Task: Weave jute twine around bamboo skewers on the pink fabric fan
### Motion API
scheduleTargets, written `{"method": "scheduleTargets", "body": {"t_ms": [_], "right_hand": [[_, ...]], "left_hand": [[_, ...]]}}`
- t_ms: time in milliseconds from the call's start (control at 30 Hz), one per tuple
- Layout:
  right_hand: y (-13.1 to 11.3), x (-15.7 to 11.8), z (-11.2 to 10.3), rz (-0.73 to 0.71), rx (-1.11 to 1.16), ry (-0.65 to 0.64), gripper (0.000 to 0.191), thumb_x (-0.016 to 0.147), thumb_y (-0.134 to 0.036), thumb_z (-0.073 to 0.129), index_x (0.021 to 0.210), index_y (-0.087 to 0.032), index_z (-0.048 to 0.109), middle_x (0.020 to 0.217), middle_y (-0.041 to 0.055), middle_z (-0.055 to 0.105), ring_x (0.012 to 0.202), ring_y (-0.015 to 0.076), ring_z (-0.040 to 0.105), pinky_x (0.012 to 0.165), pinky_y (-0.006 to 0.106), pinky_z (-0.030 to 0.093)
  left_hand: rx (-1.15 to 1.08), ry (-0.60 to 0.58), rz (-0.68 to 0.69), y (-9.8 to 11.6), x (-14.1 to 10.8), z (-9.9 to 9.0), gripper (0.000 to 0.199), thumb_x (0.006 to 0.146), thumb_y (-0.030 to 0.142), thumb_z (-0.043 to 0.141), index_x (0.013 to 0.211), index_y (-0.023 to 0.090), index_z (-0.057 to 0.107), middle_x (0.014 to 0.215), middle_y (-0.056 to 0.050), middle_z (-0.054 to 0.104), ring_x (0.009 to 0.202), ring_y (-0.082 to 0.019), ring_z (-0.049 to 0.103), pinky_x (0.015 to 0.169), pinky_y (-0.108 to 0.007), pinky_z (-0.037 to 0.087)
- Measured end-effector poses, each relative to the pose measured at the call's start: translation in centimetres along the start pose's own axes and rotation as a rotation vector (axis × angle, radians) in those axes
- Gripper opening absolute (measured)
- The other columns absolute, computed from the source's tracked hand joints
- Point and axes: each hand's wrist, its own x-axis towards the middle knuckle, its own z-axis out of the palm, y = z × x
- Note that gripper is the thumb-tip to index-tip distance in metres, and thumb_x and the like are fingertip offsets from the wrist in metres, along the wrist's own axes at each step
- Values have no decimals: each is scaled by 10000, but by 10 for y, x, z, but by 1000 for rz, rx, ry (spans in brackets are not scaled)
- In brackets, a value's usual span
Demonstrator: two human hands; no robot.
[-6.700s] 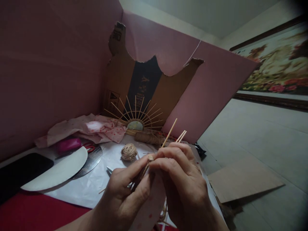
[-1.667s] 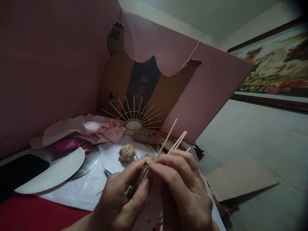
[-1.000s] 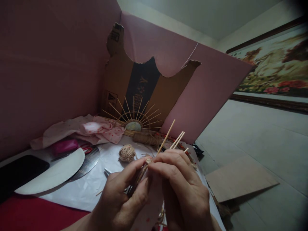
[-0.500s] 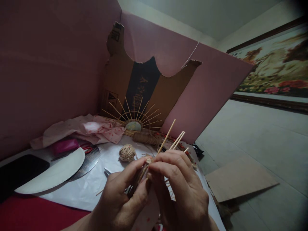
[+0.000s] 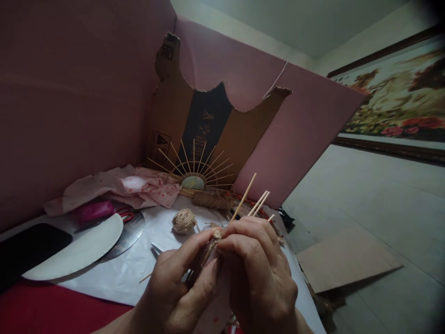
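Between my hands is a small craft piece edged with braided twine (image 5: 210, 250), thin wooden sticks (image 5: 245, 196) fanning out beyond my right fingers. My left hand (image 5: 175, 285) is closed around its near edge, thumb below and index finger on top. At the piece's top end, the bent fingers of my right hand (image 5: 266, 269) press near a pale twine tip; its thumb is mostly hidden. Much of the piece is covered by my fingers. A ball of twine (image 5: 184, 221) lies just beyond my left hand, and a pointed metal tool tip (image 5: 155, 248) shows beside it.
A half-disc with radiating sticks (image 5: 193, 182) leans against torn cardboard (image 5: 167, 116). At left lie a white half-circle (image 5: 78, 253), red-handled scissors (image 5: 128, 216), a pink object (image 5: 94, 211), crumpled cloth (image 5: 153, 188) and a black flat object (image 5: 36, 243). A spool of twine (image 5: 208, 200) lies behind.
Both hands stay on the craft piece. It and the sticks have shifted slightly to the right, and my right fingers have moved slightly at the twine end.
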Motion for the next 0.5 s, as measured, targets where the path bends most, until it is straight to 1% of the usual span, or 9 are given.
{"method": "scheduleTargets", "body": {"t_ms": [133, 333, 500], "right_hand": [[0, -1, -1, -21, 19, -28, 164, 794, 2, 484, 845, -135, 558, 894, 93, 633, 896, 202, 578, 829, 388, 513], [0, -5, -3, -4, 108, -50, 186, 786, 14, 466, 896, -120, 535, 953, 94, 628, 933, 187, 579, 884, 409, 494], [-2, -4, -3, 9, 108, -18, 202, 800, 41, 499, 921, -104, 571, 944, 88, 646, 926, 174, 588, 872, 377, 504]], "left_hand": [[-11, 14, -19, -2, 1, 0, 483, 873, 152, 539, 1330, 301, 494, 1130, -17, 684, 934, -139, 667, 826, -176, 533], [30, 26, -10, 3, 5, -1, 457, 873, 144, 539, 1283, 345, 526, 1070, 29, 704, 785, -71, 664, 795, -128, 520], [11, 40, 19, 2, 5, 0, 485, 870, 133, 539, 1290, 373, 510, 1077, 45, 699, 836, -68, 663, 816, -119, 511]]}}
